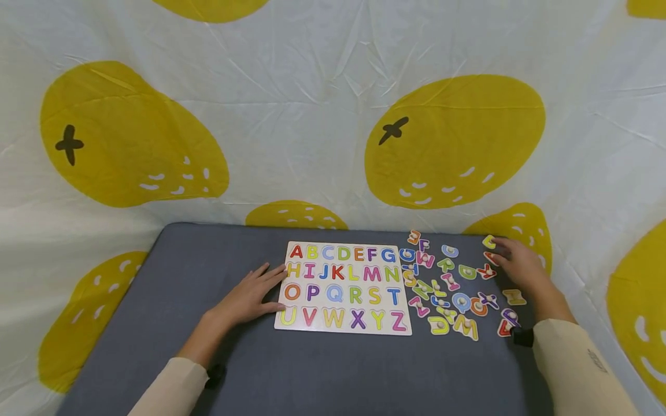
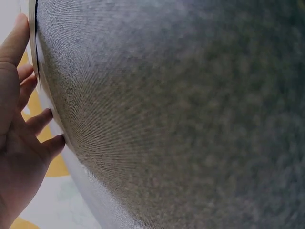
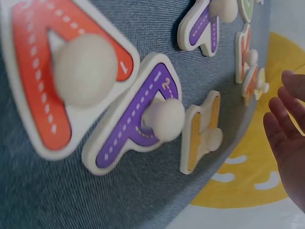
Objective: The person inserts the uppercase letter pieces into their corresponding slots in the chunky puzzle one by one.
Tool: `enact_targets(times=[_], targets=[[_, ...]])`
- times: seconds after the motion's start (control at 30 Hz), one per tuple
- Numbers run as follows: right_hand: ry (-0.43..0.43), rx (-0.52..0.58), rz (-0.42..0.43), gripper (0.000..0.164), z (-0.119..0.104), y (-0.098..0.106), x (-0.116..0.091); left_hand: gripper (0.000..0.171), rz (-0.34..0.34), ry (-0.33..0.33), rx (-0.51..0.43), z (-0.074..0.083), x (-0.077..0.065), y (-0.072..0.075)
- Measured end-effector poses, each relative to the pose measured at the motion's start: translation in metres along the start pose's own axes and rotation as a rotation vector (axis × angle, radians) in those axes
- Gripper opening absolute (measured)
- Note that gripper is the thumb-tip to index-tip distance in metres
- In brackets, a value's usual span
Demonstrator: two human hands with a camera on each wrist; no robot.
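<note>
My left hand (image 1: 252,294) rests at the left edge of a pale wooden alphabet board (image 1: 372,330), its spread fingers and thumb touching the rim. In the left wrist view, the fingers (image 2: 40,119) reach along the board's thin side. At the far right, my right hand (image 1: 522,266) is beside a yellow letter piece (image 1: 488,242), with its fingertips right at that piece and a red letter piece (image 1: 488,258) partly under them. In the right wrist view, the relaxed fingers (image 3: 293,114) show beyond a yellow-orange piece (image 3: 261,83), with nothing gripped visible.
Several knobbed letter pieces, including a blue Q (image 1: 461,302) and an orange M (image 1: 466,327), lie scattered right of the board. A red A (image 3: 35,105) and a purple P (image 3: 128,126) lie close to the right wrist. A lemon-print curtain (image 1: 307,115) hangs behind the grey table (image 1: 333,375).
</note>
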State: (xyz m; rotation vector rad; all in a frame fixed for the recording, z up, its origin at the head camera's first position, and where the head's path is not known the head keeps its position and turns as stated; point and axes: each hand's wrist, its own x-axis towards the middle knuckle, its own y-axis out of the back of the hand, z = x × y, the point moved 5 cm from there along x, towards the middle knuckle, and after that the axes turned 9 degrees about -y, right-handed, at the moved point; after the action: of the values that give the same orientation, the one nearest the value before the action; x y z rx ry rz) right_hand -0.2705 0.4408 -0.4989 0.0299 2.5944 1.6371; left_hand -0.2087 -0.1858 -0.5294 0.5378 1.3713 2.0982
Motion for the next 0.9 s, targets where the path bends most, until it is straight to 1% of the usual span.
enact_targets(times=[0.2,0.27,0.4,0.63,0.87,0.9], targets=[[-0.069,0.033,-0.033,0.044,0.018,-0.008,0.006,0.086,-0.014,0.006,-0.024,-0.002,-0.002,-0.001],[-0.077,0.039,-0.041,0.042,0.021,-0.011,0.008,0.086,-0.016,0.003,-0.019,-0.002,-0.002,-0.001],[-0.080,0.039,-0.046,0.037,0.022,-0.013,0.011,0.086,-0.012,-0.002,-0.008,-0.002,-0.001,-0.001],[-0.097,-0.003,-0.029,0.029,0.019,-0.017,0.014,0.087,-0.022,0.002,-0.020,-0.002,-0.001,-0.003],[-0.141,-0.007,-0.035,0.028,0.023,-0.022,0.017,0.088,-0.019,0.013,-0.026,-0.003,-0.001,-0.004],[-0.136,-0.010,-0.029,0.027,0.023,-0.022,0.017,0.088,-0.019,0.011,-0.028,-0.003,0.000,-0.004]])
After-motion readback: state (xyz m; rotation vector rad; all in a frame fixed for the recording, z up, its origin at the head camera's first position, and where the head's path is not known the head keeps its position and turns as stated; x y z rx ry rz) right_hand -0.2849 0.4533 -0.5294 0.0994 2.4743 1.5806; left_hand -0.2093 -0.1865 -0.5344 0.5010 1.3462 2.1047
